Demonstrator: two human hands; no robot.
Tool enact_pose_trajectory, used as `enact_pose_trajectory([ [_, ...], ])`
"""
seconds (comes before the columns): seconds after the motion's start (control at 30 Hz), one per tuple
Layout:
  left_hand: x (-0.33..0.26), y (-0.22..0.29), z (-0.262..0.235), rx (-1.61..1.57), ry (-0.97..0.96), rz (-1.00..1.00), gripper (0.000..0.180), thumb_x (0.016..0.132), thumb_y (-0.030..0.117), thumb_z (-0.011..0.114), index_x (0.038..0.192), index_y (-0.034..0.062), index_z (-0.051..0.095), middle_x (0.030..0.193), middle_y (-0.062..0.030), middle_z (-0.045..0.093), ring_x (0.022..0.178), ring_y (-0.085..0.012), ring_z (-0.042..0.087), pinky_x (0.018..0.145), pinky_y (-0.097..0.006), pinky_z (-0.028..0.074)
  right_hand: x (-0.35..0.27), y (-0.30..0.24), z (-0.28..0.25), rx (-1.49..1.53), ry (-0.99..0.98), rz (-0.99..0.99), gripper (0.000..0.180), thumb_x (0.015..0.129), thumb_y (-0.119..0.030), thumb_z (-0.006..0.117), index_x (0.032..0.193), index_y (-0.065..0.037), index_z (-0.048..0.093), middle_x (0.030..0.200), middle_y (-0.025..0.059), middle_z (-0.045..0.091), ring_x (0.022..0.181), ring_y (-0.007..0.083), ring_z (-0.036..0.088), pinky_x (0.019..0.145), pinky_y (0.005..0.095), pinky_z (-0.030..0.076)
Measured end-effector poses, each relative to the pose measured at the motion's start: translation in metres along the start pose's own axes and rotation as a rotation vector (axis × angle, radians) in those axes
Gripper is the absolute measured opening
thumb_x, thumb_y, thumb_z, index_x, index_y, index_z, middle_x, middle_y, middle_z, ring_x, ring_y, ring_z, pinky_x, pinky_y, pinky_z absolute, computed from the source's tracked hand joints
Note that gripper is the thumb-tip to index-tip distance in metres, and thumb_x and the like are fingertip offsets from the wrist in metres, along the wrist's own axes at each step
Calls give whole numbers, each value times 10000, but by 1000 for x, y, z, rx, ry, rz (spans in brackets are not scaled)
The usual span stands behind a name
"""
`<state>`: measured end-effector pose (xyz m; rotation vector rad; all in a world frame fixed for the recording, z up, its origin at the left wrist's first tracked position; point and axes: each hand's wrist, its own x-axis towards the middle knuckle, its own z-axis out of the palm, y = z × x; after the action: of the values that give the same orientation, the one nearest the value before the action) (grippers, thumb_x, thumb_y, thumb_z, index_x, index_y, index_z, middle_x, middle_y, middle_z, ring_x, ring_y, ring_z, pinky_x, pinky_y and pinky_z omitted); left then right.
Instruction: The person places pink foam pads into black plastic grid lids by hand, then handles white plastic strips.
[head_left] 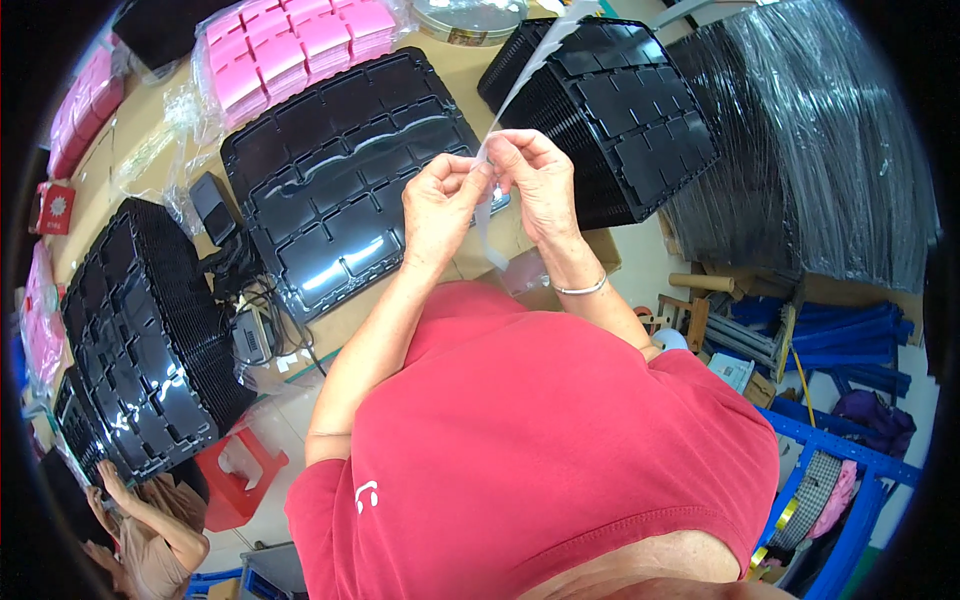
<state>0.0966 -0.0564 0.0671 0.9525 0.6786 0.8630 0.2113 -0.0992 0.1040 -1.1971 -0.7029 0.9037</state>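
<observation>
A long, pale, translucent strip (541,58) with one notched edge runs from the top of the view down between my hands. Its lower end hangs free below my fingers. My left hand (438,208) pinches it between thumb and fingertips. Close beside, my right hand (543,188) also has thumb and fingers closed on the strip; whatever is right between the fingertips is too small to make out. Both hands are held up over the near edge of a glossy black moulded tray (345,165) lying on the table.
Stacks of black trays stand on the right (640,110) and left (135,330). Pink card stacks (300,45) lie at the back on the tan table (150,120). A small dark device (212,207) and cables sit left of the middle tray. A co-worker (155,520) works at lower left, near a red stool (232,480).
</observation>
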Motion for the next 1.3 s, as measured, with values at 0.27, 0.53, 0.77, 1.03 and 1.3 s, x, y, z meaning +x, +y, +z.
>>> enact_pose_trajectory([
  [0.27, -9, 5, -1, 281, 107, 113, 132, 886, 133, 663, 914, 5, 641, 803, -69, 713, 735, -60, 640, 682, -208, 504, -53, 9, -4, -919, 64, -919, 177, 754, 7, 726, 865, -69, 610, 815, 89, 607, 706, 254, 596, 610, 330, 485],
  [0.53, -26, 1, -5, 155, -454, -127, 56, 902, 113, 639, 913, 58, 647, 839, -36, 698, 761, -69, 631, 707, -243, 506, -22, 17, -96, -658, -128, 129, 111, 894, -136, 607, 894, -27, 624, 856, 43, 609, 778, 118, 573, 657, 267, 469],
  [0.77, -61, -5, 33, 262, -925, 48, 140, 867, 166, 661, 830, 37, 621, 632, -59, 643, 592, -130, 607, 563, -301, 461, 37, 38, -79, -1189, -671, -289, 92, 854, -108, 637, 893, -28, 614, 828, 56, 587, 767, 200, 565, 673, 311, 466],
  [1.03, -57, 9, 26, 400, -741, 24, 174, 871, 192, 668, 805, 44, 607, 661, -69, 651, 586, -150, 609, 551, -319, 463, 62, 72, -48, -1479, -920, -459, 79, 834, -109, 629, 877, -44, 619, 863, 68, 611, 862, 258, 575, 762, 367, 492],
  [1.3, -51, 7, 21, 398, -717, 69, 172, 872, 177, 665, 794, 40, 597, 626, -76, 626, 555, -164, 583, 536, -327, 445, 66, 73, -51, -1293, -856, -260, 178, 748, -142, 735, 846, -40, 627, 799, 65, 603, 813, 235, 560, 748, 347, 475],
])
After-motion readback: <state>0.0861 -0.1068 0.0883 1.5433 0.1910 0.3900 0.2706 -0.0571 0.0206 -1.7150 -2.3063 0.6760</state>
